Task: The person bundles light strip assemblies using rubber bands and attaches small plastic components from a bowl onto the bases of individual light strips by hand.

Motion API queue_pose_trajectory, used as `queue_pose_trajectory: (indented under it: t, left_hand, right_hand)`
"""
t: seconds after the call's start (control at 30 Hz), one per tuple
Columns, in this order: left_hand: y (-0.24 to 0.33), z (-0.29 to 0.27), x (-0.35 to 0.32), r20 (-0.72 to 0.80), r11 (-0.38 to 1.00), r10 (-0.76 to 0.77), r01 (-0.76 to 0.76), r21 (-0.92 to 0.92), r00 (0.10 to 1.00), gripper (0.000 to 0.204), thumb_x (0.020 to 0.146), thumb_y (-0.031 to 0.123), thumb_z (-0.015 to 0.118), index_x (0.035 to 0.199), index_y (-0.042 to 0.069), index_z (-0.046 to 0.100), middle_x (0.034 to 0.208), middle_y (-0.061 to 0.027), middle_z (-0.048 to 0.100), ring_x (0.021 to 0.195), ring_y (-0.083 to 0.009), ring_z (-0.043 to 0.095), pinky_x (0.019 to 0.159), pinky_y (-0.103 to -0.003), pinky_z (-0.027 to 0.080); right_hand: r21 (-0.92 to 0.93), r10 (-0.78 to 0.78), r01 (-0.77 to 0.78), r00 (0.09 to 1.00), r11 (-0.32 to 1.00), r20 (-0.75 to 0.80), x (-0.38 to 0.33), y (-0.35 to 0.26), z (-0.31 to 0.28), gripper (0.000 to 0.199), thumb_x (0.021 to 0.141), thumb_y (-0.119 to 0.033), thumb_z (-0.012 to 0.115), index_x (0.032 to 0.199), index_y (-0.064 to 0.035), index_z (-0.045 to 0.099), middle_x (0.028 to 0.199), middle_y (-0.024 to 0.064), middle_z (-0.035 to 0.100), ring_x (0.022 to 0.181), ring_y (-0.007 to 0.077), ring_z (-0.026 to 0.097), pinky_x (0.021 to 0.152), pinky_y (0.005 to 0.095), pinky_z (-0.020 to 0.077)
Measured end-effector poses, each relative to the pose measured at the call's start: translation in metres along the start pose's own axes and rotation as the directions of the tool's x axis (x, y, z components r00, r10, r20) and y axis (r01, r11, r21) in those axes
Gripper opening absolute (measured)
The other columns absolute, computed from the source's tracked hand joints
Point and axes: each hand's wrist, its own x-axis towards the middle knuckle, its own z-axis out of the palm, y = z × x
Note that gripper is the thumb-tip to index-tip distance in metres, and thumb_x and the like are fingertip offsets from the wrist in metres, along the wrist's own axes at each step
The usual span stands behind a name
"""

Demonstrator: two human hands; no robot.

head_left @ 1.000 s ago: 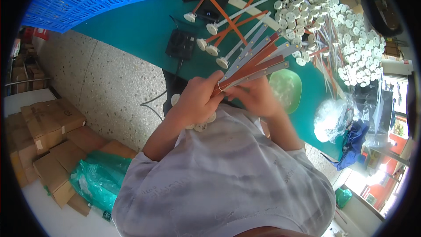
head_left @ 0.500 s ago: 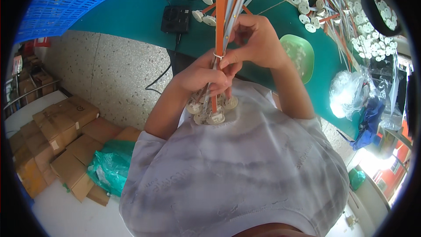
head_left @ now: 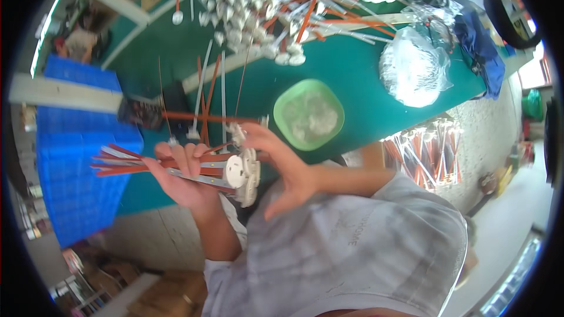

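Observation:
My left hand [head_left: 185, 170] is closed round a bundle of orange and silver strips [head_left: 120, 167], which lies sideways. Small dots show along some silver strips. White round end pieces [head_left: 235, 171] cluster at the bundle's right end. My right hand [head_left: 288, 167] is open beside those ends, thumb spread away from the fingers. Its fingertips are close to the upper end pieces; whether they touch is hard to tell. Behind both hands, a few loose strips [head_left: 223, 97] with white ends lie on the green table [head_left: 252, 91].
A light green bowl [head_left: 282, 111] of small whitish pieces stands past my right hand. Farther back is a large heap of white-ended strips [head_left: 252, 9]. A clear plastic bag [head_left: 414, 67] lies at right, a blue crate [head_left: 82, 164] stands at left, and more bundles [head_left: 423, 152] are beyond the table.
The bundle has gone from upright against my shirt to sideways, farther left. My right hand has left the tie on the strips and opened by the white ends. My view has swung right.

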Motion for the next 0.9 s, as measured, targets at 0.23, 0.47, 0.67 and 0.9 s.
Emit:
queue_pose_trajectory:
  t: [0.23, 0.47, 0.67, 0.9]
  left_hand:
    - [-0.104, 0.063, 0.048, 0.235, 0.992, -0.124, 0.119, 0.036, 0.964, 0.054, 0.102, 0.057, 0.027, 0.104, 0.011, 0.054, 0.083, -0.0119, 0.061, 0.096, -0.0275, 0.053, 0.101, -0.049, 0.040]
    - [-0.137, 0.084, 0.084, 0.188, 0.763, -0.161, 0.001, 0.646, 0.969, 0.047, 0.102, 0.049, 0.039, 0.124, 0.008, 0.045, 0.127, -0.0137, 0.053, 0.118, -0.0241, 0.049, 0.096, -0.040, 0.038]
    - [-0.111, -0.004, 0.013, 0.262, 0.453, 0.118, -0.286, 0.844, 0.958, 0.022, 0.095, 0.017, 0.056, 0.109, 0.001, 0.050, 0.117, -0.0165, 0.056, 0.110, -0.0225, 0.053, 0.096, -0.037, 0.040]
    - [-0.068, -0.057, -0.044, -0.138, 0.374, 0.398, -0.023, 0.927, 0.907, 0.019, 0.097, 0.018, 0.057, 0.099, 0.001, 0.050, 0.105, -0.0151, 0.060, 0.096, -0.0202, 0.056, 0.091, -0.036, 0.043]
  right_hand:
    - [-0.175, -0.169, 0.100, 0.880, 0.979, -0.444, 0.004, -0.028, -0.054, 0.111, 0.063, -0.018, 0.092, 0.148, -0.0043, 0.022, 0.147, 0.0191, 0.034, 0.136, 0.0307, 0.037, 0.111, 0.0449, 0.0306]
    - [-0.011, -0.123, 0.151, 0.757, 0.988, -0.642, 0.030, -0.074, -0.134, 0.099, 0.066, 0.007, 0.072, 0.148, -0.0131, 0.019, 0.136, 0.0069, 0.038, 0.125, 0.0231, 0.045, 0.101, 0.0432, 0.0488]
    - [-0.981, -0.767, -0.085, 0.613, 0.173, -0.188, 0.118, -0.119, -0.230, 0.092, 0.060, -0.012, 0.083, 0.142, -0.0138, 0.039, 0.131, 0.0188, 0.043, 0.123, 0.0333, 0.047, 0.101, 0.0472, 0.0436]
    - [-0.896, -0.336, -0.062, 0.937, -0.439, 0.099, 0.296, -0.133, -0.306, 0.060, 0.066, -0.022, 0.081, 0.122, -0.0147, 0.059, 0.139, 0.0250, 0.040, 0.124, 0.0484, 0.042, 0.099, 0.0479, 0.0457]
